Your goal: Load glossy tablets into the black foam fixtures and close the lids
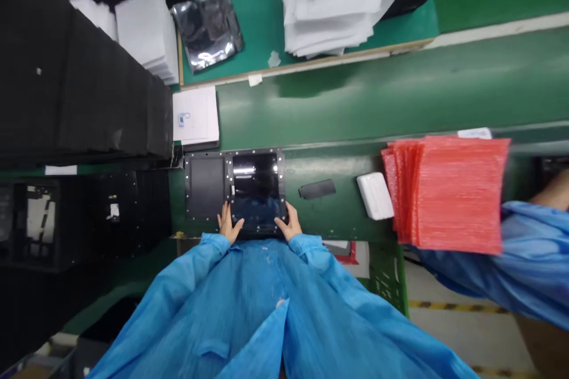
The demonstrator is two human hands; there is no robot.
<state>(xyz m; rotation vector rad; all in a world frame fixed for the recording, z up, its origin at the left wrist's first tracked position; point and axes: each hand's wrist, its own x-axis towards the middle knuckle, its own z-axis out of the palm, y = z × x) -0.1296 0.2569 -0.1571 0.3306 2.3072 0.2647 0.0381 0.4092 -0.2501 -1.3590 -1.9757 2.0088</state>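
Note:
A black screen panel (256, 192) with a glossy display and a dotted black border lies on the green bench right in front of me. My left hand (227, 226) is at its lower left edge, thumb over the border and fingers along the side. At the lower right corner, my right hand (290, 222) grips the edge, its thumb on top and fingers at the side. Directly left of the panel, and partly under its edge, is a matte black frame (207, 186) with dots along its border.
A dark flat strip (317, 189), a white block (376, 196) and stacked red bubble bags (460, 192) lie rightward. A co-worker's blue sleeve (533, 260) is beside the bags. Black foam stacks (89, 77) rise left. White sheets (338, 6) sit on the back shelf.

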